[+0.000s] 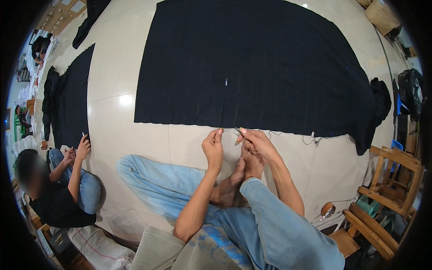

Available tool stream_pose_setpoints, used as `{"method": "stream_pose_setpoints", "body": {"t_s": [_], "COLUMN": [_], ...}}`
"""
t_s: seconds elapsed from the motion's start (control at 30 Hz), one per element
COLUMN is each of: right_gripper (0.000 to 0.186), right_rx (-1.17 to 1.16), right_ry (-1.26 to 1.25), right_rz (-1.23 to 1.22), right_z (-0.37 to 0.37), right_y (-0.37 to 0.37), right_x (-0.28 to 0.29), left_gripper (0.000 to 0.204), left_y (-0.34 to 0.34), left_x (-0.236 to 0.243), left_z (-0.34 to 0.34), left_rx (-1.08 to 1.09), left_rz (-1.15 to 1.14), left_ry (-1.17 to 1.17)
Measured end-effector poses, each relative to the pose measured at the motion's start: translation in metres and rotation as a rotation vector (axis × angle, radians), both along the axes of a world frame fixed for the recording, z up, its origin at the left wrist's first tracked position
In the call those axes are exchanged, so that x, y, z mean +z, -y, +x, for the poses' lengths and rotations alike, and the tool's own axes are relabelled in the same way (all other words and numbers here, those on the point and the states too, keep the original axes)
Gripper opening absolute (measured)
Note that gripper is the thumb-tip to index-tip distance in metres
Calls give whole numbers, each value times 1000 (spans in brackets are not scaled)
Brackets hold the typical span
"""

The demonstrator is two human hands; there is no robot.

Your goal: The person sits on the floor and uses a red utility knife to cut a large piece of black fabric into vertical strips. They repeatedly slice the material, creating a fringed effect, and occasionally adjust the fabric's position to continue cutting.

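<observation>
A large sheet of black cloth (252, 67) lies spread on the floor in front of me. At its near edge my left hand (213, 146) is closed in a pinch; whether the fingertips hold cloth or thread is too small to tell. My right hand (257, 143), just to the right, is closed on a small dark thin tool (237, 129) pointing toward the left fingertips. A thin line spans the short gap between both hands. Loose dark thread (308, 141) trails off the cloth's edge farther right. One small shiny slim object (226, 82) rests on the cloth.
My crossed legs and bare feet are close beneath my hands. At left, a seated co-worker (63, 193) handles another black cloth (74, 99). Wooden stools (391, 180) stand at right, near a black plastic bag (410, 92). A white woven sack (96, 247) lies lower left.
</observation>
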State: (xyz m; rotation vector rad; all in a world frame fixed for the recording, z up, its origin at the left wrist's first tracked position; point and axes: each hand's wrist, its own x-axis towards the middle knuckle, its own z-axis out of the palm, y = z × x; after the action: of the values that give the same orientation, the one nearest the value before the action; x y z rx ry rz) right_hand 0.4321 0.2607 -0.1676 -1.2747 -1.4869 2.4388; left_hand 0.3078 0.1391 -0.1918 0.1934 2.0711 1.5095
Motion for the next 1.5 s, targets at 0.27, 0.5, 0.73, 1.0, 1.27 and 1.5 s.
{"method": "stream_pose_setpoints", "body": {"t_s": [0.27, 0.5, 0.73, 1.0, 1.27, 1.5], "right_gripper": [44, 42, 38, 41, 41, 41], "right_rx": [383, 481, 422, 441, 433, 116], "right_ry": [160, 152, 189, 223, 196, 142], "right_rz": [370, 338, 137, 173, 211, 98], "right_z": [-41, -65, -66, -66, -65, -18], "right_y": [-24, -26, -28, -30, -31, -46], "right_x": [-8, -19, -23, -26, -22, 4], "left_gripper": [26, 23, 20, 20, 19, 17], "left_y": [4, 7, 7, 7, 10, -1], "left_x": [-1, -3, -6, -6, -11, 6], "left_z": [4, 5, 5, 5, 7, 7], "left_rx": [-54, -46, -43, -52, -68, -58], "left_rz": [-18, 6, 20, 17, 31, 144], "left_ry": [-150, -161, -182, -195, -255, -327]}}
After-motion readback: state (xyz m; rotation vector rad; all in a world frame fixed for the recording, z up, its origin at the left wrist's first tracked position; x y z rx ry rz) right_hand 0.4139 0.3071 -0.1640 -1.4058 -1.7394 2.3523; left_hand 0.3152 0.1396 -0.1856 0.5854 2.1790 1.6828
